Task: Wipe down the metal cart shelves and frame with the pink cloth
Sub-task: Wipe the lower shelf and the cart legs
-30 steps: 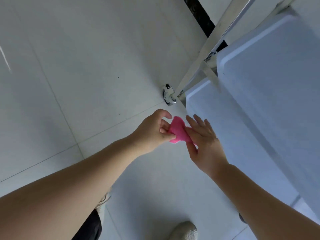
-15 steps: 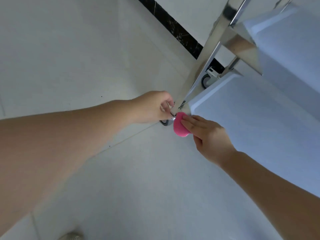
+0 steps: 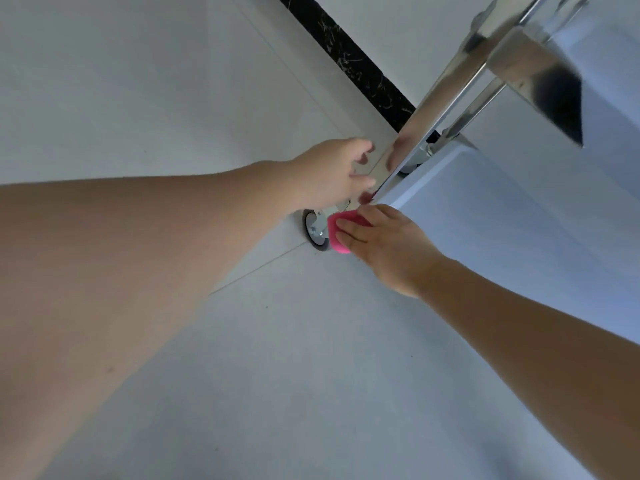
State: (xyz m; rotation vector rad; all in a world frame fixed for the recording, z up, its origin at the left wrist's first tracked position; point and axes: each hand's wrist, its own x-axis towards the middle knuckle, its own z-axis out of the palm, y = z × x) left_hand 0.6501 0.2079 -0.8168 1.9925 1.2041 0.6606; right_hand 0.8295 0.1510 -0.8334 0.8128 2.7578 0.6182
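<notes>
The cart (image 3: 519, 258) should be steadied at its shiny leg (image 3: 437, 105) by the left hand (image 3: 331, 172), which is loose and holds nothing, and with the right hand (image 3: 389, 249), just beside the wheel (image 3: 312, 233), the pink cloth (image 3: 336, 237) gripped there should be rubbed firmly up the metal.
</notes>
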